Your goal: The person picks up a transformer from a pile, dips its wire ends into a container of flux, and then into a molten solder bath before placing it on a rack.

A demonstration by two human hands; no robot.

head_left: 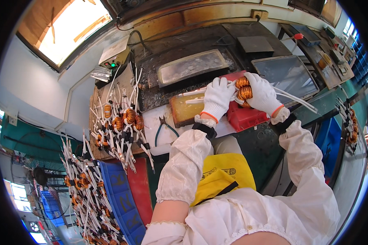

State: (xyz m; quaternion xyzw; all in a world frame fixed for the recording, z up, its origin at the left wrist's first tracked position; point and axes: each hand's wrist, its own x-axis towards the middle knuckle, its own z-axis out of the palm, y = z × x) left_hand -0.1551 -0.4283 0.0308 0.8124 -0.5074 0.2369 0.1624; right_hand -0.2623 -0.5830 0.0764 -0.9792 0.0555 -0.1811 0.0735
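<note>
Grimy wall panels and a scorched, dark bench back the scene, with a rectangular pan sitting on it beyond the person's hands. From where I stand, everything hangs on how a pair of copper-wound coils lies between the two white gloves. They are up over a red tray, one coil just beyond the other, touching or nearly so. Their white leads set the long axis: it runs crosswise, left to right before the person, dipping a little at the right, where the ends stick out well past the glove.

Of the two, the right hand is nearer; its fingers bend round the coils' right side and hold them, thumb low, though the far side of that grip is hidden. The left hand sits just left of the coils, fingers curled in and narrow, seemingly round the leads; I can't tell how tightly. Below that wrist lies a yellowish block, and nearer the person a pair of cutters, well apart from both hands. More coils lie heaped to the left, out of reach of either grip as they stand
</note>
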